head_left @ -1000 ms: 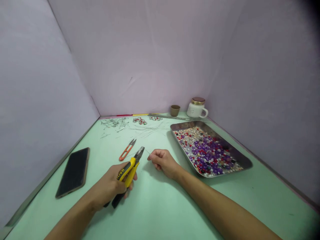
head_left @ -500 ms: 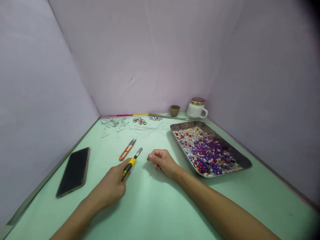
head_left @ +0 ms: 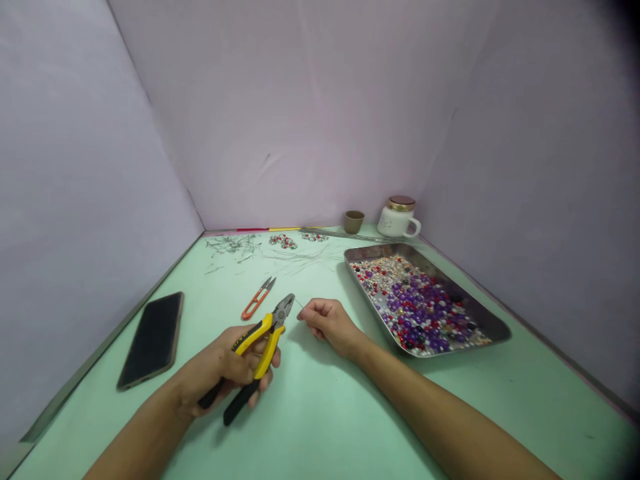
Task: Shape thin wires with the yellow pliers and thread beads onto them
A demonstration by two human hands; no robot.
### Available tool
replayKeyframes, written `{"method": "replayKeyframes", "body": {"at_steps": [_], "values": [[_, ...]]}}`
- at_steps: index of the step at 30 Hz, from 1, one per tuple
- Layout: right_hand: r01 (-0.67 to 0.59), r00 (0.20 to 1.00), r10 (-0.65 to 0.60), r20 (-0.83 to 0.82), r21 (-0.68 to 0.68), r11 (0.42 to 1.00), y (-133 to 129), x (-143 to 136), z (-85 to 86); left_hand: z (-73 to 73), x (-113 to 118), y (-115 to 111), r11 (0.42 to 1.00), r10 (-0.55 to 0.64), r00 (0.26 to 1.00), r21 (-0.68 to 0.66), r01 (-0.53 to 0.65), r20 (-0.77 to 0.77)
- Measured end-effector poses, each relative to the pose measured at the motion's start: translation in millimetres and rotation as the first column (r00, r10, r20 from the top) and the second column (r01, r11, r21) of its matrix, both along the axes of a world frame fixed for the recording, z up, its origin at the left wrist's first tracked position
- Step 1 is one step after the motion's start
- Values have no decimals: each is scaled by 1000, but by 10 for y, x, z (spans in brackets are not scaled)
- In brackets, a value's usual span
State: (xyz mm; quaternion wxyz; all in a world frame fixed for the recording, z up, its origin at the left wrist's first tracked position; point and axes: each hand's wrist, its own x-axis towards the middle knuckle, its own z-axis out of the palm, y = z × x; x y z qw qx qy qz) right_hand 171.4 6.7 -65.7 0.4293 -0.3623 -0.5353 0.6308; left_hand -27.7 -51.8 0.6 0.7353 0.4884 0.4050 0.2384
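My left hand (head_left: 235, 367) is wrapped round yellow-and-black pliers (head_left: 267, 337), their handles spread a little and the jaws pointing away and to the right. My right hand (head_left: 330, 323) is closed in a pinch on a thin wire (head_left: 299, 303). The wire's end reaches up and left towards the tip of the plier jaws; whether they touch it I cannot tell. Just beyond the pliers lie orange thread snips (head_left: 256, 301) on the green tabletop (head_left: 320, 413).
A metal tray (head_left: 373, 319) of mixed beads stands right of my right hand. A phone (head_left: 153, 340) lies at left. Farther back are loose wire pieces (head_left: 233, 245), beaded pieces (head_left: 283, 241), a small brown cup (head_left: 353, 222) and a lidded white mug (head_left: 395, 222).
My left hand has turned the pliers from edge-on to flat, so both handles now show. Their jaws have come nearer the wire. My right hand keeps its pinch in nearly the same place.
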Motion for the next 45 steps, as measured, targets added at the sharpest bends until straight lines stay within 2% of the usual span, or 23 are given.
{"method": "replayKeyframes", "body": {"at_steps": [3,5,8,10,11,12,14,16,18,19,20,21,23,25,27,30,32,35,37,39,41,43,45], "values": [[6,1000,-6,-11,3,1000,7,7,0,-37,10,-1,979,6,951,-197,58,310],[11,1000,-11,-17,4,1000,12,8,-1,-58,23,3,968,16,932,-239,77,362],[23,1000,-23,1,-1,1000,16,3,-2,-59,29,13,993,17,980,-115,6,199],[32,999,-32,35,-13,999,14,-5,3,-53,34,17,993,39,991,118,-23,-129],[39,998,-38,50,-18,999,12,-11,8,-53,41,17,966,86,942,259,1,-325],[42,997,-40,63,-22,999,10,-16,13,-56,55,14,922,158,847,383,58,-508],[46,995,-44,87,-23,999,4,-26,25,-73,100,3,828,316,573,515,223,-756],[50,993,-48,112,-15,999,1,-34,33,-95,157,-10,783,404,326,508,359,-854],[56,991,-54,121,-11,998,2,-37,32,-109,197,-16,774,433,200,476,417,-879],[58,992,-56,116,-10,998,4,-37,29,-110,203,-15,771,439,203,483,415,-875],[56,992,-54,110,-10,998,6,-35,24,-106,197,-10,771,437,252,503,391,-864],[52,993,-51,105,-8,999,8,-32,20,-96,180,-4,776,419,338,525,348,-843],[44,994,-44,101,0,999,9,-25,12,-67,124,10,833,312,581,511,215,-752],[39,995,-40,93,11,999,6,-15,10,-35,62,16,927,143,830,367,79,-539],[32,997,-33,73,22,999,0,-6,16,-15,17,14,990,38,978,143,-9,-203],[25,999,-26,45,26,999,-10,3,30,-19,-10,14,987,28,975,-161,8,222],[29,999,-30,45,19,999,-11,3,34,-31,-12,26,963,38,947,-263,50,319],[36,997,-36,67,4,999,-2,-4,21,-31,0,45,984,42,980,-178,-6,196],[43,995,-42,89,-5,999,4,-12,9,-22,22,44,998,54,992,38,-50,-112],[53,993,-52,106,-5,999,7,-21,7,-21,60,30,945,149,867,328,18,-476],[59,992,-58,113,0,998,5,-30,17,-42,114,12,847,294,616,498,186,-731],[62,991,-61,122,-1,998,1,-40,32,-84,173,-5,789,393,364,513,338,-845],[69,989,-67,133,-9,998,-3,-46,42,-130,218,-13,779,429,190,469,417,-883]]}}
